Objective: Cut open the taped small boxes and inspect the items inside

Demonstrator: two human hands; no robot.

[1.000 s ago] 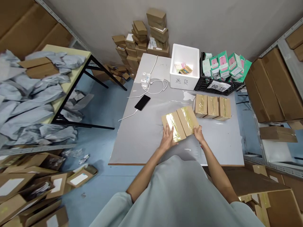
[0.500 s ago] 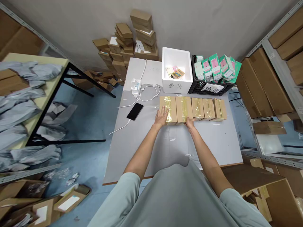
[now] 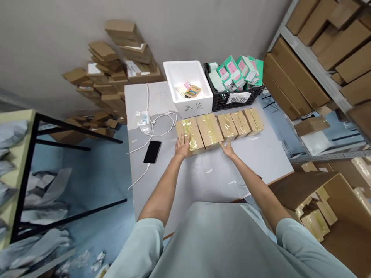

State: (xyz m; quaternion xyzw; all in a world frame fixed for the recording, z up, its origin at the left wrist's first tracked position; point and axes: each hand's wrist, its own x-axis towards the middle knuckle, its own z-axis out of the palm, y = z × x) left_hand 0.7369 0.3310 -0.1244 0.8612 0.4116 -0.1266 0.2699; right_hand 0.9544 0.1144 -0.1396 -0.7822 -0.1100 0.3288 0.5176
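Several taped brown boxes stand side by side in a row on the grey table (image 3: 203,173). My left hand (image 3: 182,147) lies with fingers spread on the near left corner of the leftmost box (image 3: 187,129). At the near right corner of the second box (image 3: 209,129), my right hand (image 3: 227,149) touches the cardboard with its fingers apart. Three smaller boxes, among them the middle one (image 3: 227,125) and the rightmost one (image 3: 254,120), continue the row to the right.
Behind the row are a white foam box (image 3: 194,107) and a black crate (image 3: 220,101) of green-and-pink packages. A black phone (image 3: 152,151) and a white power strip (image 3: 143,122) with cables lie left. Shelves (image 3: 321,77) and a large open carton (image 3: 342,193) stand right.
The view has turned, so the table and boxes appear tilted and further left. My right hand's fingers have spread more at the second box's corner; my left hand remains on the leftmost box.
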